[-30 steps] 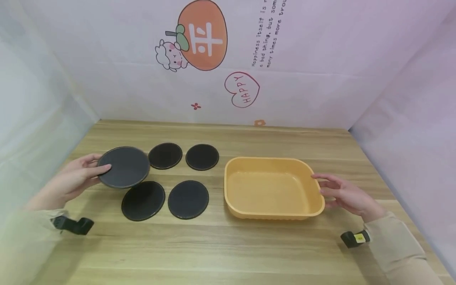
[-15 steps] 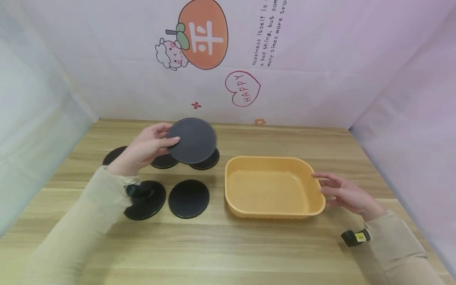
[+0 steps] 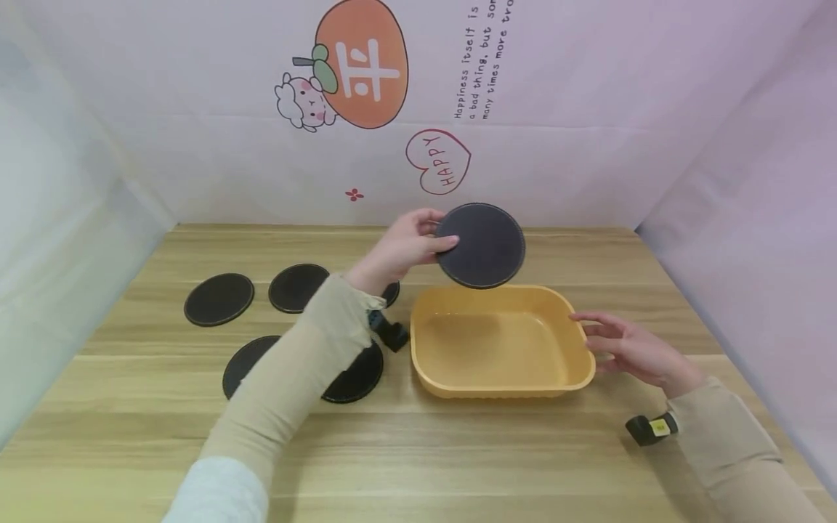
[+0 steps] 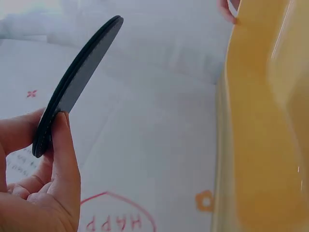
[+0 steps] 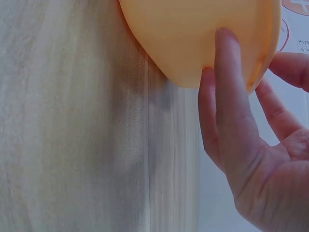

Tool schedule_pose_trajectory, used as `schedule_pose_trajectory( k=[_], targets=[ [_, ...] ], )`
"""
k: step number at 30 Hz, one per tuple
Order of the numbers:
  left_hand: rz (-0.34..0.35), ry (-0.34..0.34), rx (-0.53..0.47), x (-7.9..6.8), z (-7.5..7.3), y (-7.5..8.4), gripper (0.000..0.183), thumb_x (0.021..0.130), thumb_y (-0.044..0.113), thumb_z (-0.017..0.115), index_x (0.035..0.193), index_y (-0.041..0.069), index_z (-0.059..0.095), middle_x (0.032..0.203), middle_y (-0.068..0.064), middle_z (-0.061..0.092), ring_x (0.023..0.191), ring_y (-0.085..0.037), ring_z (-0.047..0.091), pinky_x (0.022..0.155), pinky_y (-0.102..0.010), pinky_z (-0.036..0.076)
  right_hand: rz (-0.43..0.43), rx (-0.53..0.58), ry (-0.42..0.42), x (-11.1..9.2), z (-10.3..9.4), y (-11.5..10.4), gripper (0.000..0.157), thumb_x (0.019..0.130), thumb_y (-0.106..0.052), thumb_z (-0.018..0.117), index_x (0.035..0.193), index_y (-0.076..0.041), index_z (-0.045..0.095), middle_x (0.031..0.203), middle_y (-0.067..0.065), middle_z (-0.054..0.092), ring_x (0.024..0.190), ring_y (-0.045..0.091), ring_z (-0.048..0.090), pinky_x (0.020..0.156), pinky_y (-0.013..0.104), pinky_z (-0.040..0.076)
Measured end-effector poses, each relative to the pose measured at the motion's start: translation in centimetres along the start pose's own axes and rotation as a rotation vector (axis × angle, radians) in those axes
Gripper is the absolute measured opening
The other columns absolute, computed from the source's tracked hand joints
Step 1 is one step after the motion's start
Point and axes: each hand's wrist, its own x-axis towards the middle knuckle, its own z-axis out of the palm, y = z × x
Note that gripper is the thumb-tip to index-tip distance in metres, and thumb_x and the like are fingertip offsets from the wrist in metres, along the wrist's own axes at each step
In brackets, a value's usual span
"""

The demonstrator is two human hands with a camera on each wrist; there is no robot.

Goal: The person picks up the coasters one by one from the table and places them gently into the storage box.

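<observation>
My left hand [image 3: 408, 243] pinches a round black coaster [image 3: 482, 245] with a stitched edge between thumb and fingers. It holds the coaster up above the far rim of a yellow plastic basin [image 3: 418, 349]. Seen edge-on in the left wrist view, the coaster [image 4: 72, 82] is tilted and its rim looks layered. My right hand [image 3: 637, 356] touches the basin's right end with loosely extended fingers. In the right wrist view, two fingers [image 5: 229, 72] lie against the outer wall of the basin [image 5: 178, 38], and others are near the rim.
Several more black coasters lie flat on the wooden table [image 3: 458, 457], including one at the far left [image 3: 219, 299]; my left sleeve [image 3: 307, 356] partly covers some. White printed cloth [image 3: 556, 167] walls the table at the back and both sides.
My left hand has carried the coaster rightward from the left side of the table, past the other coasters, to the basin's far rim. My right hand stays at the basin.
</observation>
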Motion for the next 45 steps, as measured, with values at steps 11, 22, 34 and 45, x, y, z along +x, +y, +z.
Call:
schedule_pose_trajectory(
  k=[11,22,34,45],
  targets=[
    [-0.021,-0.084,0.02,3.7,6.7,-2.6,0.036,0.087,0.001,0.066,0.121,-0.001,0.055,0.109,-0.016,0.062,0.084,-0.018,0.062,0.073,-0.029,0.058,0.02,-0.027,0.034,-0.2,0.2,-0.2,0.041,0.097,-0.003,0.048,0.127,-0.031,0.049,0.116,-0.014,0.057,0.1,0.009,0.063,0.077,0.036,0.058],
    [-0.036,-0.153,0.117,4.8,7.8,-6.1,0.034,0.084,0.001,0.069,0.116,-0.003,0.057,0.089,-0.008,0.06,0.07,-0.011,0.057,0.059,-0.021,0.054,0.041,-0.042,0.066,-0.1,0.6,-0.5,0.039,0.096,-0.004,0.05,0.124,-0.032,0.049,0.116,-0.012,0.055,0.1,0.009,0.062,0.077,0.038,0.057],
    [-0.115,-0.26,0.292,4.6,7.8,-7.1,0.041,0.086,0.007,0.069,0.123,-0.002,0.057,0.117,-0.017,0.063,0.089,-0.019,0.064,0.068,-0.023,0.057,0.024,-0.03,0.052,0.0,0.2,-0.1,0.04,0.096,-0.003,0.048,0.125,-0.031,0.05,0.115,-0.014,0.058,0.099,0.01,0.062,0.075,0.038,0.058],
    [-0.151,-0.286,0.389,4.4,8.2,-7.9,0.03,0.087,0.009,0.068,0.113,-0.004,0.062,0.109,-0.016,0.066,0.083,-0.019,0.067,0.067,-0.023,0.056,0.008,-0.014,0.029,0.0,0.2,0.0,0.04,0.096,-0.004,0.049,0.124,-0.033,0.051,0.116,-0.013,0.058,0.099,0.01,0.062,0.075,0.037,0.058]
  ],
)
